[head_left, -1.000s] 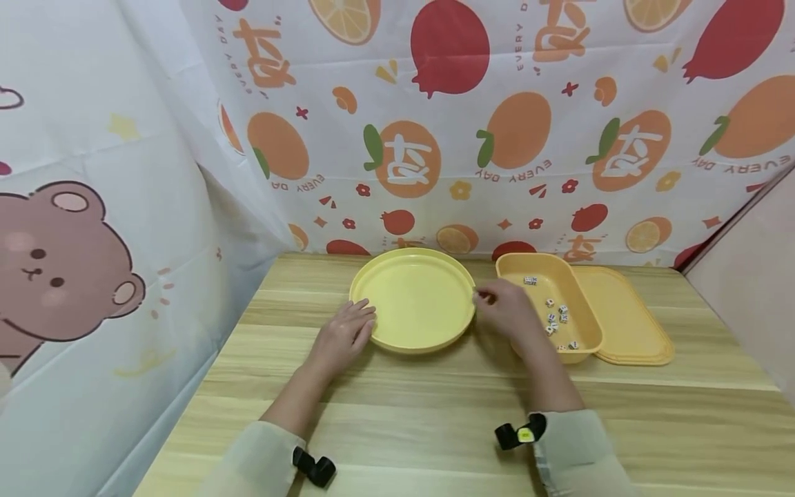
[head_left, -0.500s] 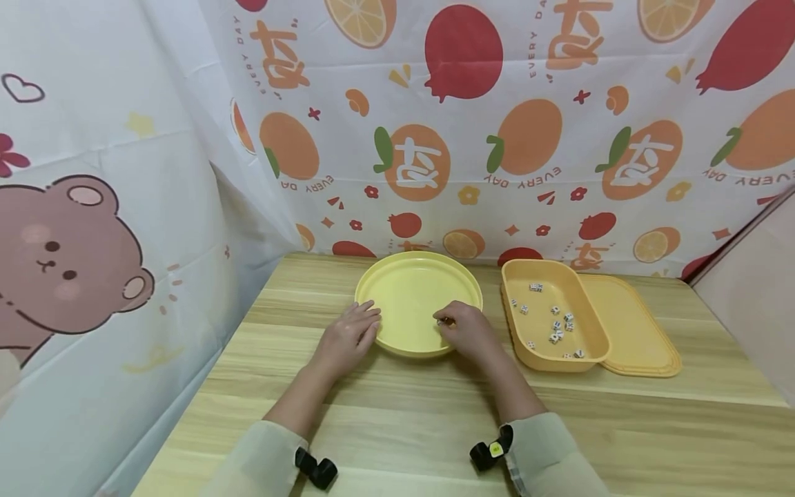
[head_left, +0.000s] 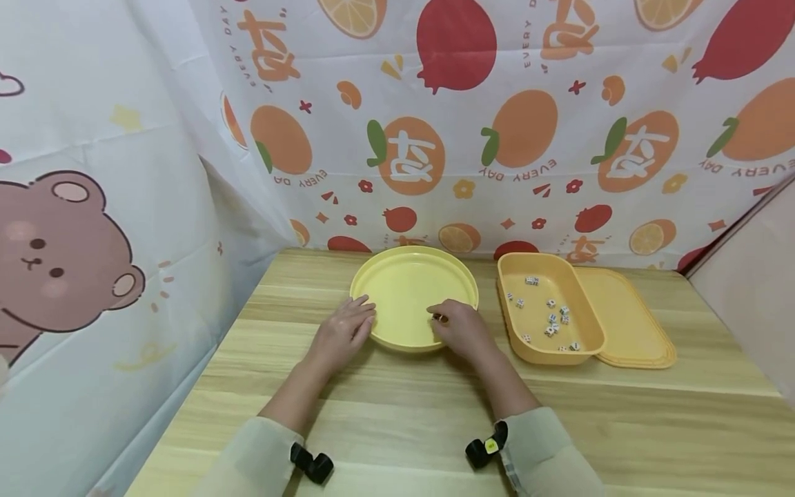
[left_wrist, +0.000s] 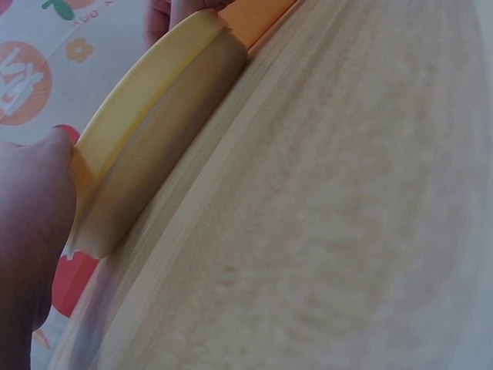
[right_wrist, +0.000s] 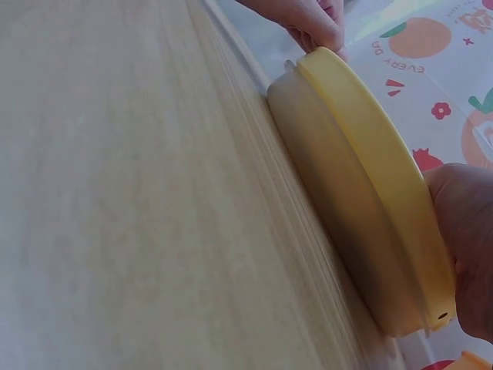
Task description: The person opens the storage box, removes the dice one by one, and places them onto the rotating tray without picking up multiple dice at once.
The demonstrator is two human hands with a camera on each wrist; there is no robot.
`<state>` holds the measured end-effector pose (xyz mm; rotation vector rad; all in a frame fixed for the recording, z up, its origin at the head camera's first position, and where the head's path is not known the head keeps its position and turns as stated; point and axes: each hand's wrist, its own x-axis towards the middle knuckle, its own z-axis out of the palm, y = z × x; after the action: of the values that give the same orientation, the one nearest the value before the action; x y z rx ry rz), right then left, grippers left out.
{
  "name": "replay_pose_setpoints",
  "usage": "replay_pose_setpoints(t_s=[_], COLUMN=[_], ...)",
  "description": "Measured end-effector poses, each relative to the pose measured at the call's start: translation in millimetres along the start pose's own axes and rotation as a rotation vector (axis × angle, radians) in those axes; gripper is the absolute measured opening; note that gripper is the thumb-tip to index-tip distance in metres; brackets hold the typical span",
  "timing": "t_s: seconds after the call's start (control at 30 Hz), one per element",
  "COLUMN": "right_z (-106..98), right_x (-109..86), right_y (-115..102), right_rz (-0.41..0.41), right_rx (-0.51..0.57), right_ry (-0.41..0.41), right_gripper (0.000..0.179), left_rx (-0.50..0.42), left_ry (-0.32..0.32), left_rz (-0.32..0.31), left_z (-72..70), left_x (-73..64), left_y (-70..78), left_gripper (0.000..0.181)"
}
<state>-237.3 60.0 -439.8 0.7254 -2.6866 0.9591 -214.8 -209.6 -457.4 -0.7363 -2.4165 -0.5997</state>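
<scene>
Nearest us, two sleeved arms, each bearing one black wrist camera [head_left: 312,464], reach over the wooden table [head_left: 397,414]. Our left hand [head_left: 338,338] lies with fingers extended, touching the near-left rim of one round yellow tray [head_left: 404,293]; our right hand [head_left: 462,330], well apart from it, curls over the near-right side, thumb and fingers pinching a small object [head_left: 437,318] too small for us to name. The tray sits between and just beyond both hands. Right of our right hand, one orange box [head_left: 534,321] holds at least a dozen scattered dice [head_left: 550,331], seen only from the head view; beyond it, one matching lid [head_left: 630,321] lies partly under the box. A fruit-print cloth [head_left: 459,145] hangs behind. The wrist views alone show the tray's deep outer wall, and the right one a dark hole [right_wrist: 442,315] beside our right hand.
</scene>
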Motion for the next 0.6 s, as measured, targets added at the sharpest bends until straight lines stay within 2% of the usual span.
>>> replay_pose_setpoints(t_s=[0.6], right_z=[-1.2], right_x=[-1.0], right_y=[1.0], right_rz=[0.024], right_rx=[0.029], right_ry=[0.006], right_gripper=[0.02], left_rx=[0.005], left_ry=[-0.002], left_rz=[-0.011], left_z=[-0.2], left_x=[1.6], left_y=[0.6], left_gripper=[0.023])
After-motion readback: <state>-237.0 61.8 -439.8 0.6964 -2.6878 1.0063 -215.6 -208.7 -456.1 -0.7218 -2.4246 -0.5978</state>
